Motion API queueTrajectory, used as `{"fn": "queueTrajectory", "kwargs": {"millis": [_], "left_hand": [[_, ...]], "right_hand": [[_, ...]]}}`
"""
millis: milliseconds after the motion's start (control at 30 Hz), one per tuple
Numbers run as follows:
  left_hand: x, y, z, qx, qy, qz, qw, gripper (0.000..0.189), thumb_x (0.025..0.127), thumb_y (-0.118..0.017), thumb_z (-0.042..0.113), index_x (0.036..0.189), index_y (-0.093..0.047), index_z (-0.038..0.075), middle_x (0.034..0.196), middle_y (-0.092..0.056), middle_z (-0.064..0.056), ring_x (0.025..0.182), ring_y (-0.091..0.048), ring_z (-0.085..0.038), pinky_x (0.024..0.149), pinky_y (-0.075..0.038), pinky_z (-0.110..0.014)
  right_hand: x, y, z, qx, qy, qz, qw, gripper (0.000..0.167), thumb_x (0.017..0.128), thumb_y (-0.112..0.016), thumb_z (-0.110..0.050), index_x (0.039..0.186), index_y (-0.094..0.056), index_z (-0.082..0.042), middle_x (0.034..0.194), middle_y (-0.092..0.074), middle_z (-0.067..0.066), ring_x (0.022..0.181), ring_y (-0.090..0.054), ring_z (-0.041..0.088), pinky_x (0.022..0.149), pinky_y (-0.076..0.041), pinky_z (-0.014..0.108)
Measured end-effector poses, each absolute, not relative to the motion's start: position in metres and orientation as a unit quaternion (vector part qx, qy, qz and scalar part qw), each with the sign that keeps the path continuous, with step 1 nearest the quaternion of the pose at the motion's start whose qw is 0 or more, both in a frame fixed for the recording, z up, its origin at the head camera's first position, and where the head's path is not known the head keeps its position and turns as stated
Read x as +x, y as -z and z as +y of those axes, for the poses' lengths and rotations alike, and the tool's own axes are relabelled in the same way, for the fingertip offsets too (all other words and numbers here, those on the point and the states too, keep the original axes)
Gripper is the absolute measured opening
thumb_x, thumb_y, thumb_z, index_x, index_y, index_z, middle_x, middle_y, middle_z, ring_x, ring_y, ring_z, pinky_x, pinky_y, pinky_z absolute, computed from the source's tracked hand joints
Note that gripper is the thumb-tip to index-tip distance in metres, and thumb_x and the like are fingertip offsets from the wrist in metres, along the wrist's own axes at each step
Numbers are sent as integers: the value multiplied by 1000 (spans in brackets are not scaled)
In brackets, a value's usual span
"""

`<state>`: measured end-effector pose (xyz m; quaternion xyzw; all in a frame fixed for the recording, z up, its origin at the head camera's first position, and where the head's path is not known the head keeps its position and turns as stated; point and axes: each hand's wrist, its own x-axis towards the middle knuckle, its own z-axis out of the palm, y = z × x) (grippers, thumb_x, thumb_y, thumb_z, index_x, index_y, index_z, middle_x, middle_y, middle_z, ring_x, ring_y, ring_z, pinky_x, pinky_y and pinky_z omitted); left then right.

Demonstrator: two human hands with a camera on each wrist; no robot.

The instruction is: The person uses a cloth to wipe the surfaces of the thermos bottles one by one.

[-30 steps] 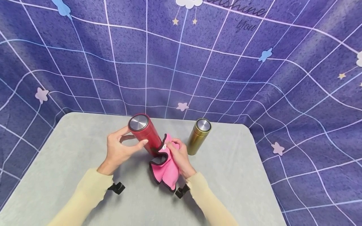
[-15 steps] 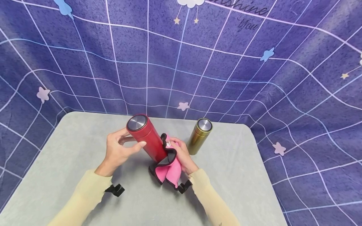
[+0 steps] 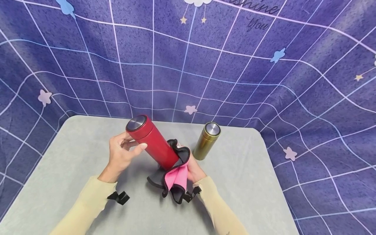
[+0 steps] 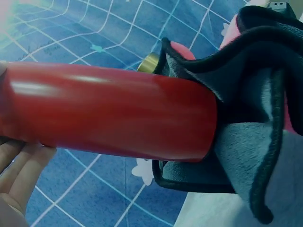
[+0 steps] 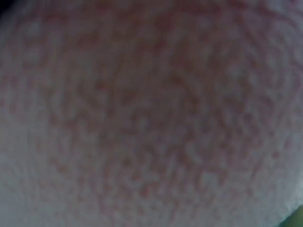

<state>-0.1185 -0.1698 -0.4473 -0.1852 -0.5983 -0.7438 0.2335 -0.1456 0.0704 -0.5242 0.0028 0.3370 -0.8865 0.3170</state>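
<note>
A red thermos flask (image 3: 155, 145) with a silver-topped lid leans to the left in the head view. My left hand (image 3: 120, 155) grips it near the lid, thumb on the near side and fingers behind. Its lower end rests against a pink cloth (image 3: 177, 178) with black edging and a dark grey fleecy underside. In the left wrist view the cloth's grey side (image 4: 246, 146) bunches around the flask's base. My right hand (image 3: 194, 168) holds the cloth from behind, with its fingers largely hidden by the folds. Only blurred skin fills most of the right wrist view.
A smaller gold thermos flask (image 3: 207, 141) stands upright just beyond my right hand. The grey tabletop (image 3: 241, 182) ends at a blue-purple curtain (image 3: 164, 65) with a grid and stars. Black straps hang at both wrists.
The red flask tilts further left, its lid moving left and its base swinging right. The cloth has shifted around the base, showing more of its dark side. The gold flask stays put.
</note>
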Motion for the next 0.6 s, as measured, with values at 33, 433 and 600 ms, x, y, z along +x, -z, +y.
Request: {"fn": "queueTrajectory", "kwargs": {"millis": [33, 433, 600], "left_hand": [[-119, 447, -170, -181, 748, -594, 234, 41, 73, -73, -24, 108, -80, -4, 98, -82, -4, 90, -78, -12, 80, -66, -24], [-121, 452, -170, -125, 784, -565, 227, 35, 79, -70, -20, 107, -82, -2, 92, -81, -5, 91, -78, -15, 72, -63, -20], [-121, 455, -170, -110, 789, -558, 232, 35, 81, -70, -19, 109, -81, -3, 91, -81, -6, 90, -78, -16, 69, -60, -20]], "right_hand": [[-145, 524, 70, 7, 890, 319, 325, 31, 94, -83, -43, 111, -75, -18, 102, -73, -6, 94, -66, 4, 88, -56, 19], [-134, 518, 59, 80, 922, 194, 327, 20, 106, -63, -22, 112, -79, -12, 103, -77, -2, 96, -71, 10, 91, -60, 23], [-130, 517, 55, 70, 922, 187, 333, 27, 110, -52, -28, 105, -75, -13, 99, -73, -2, 93, -68, 10, 89, -57, 21]]}}
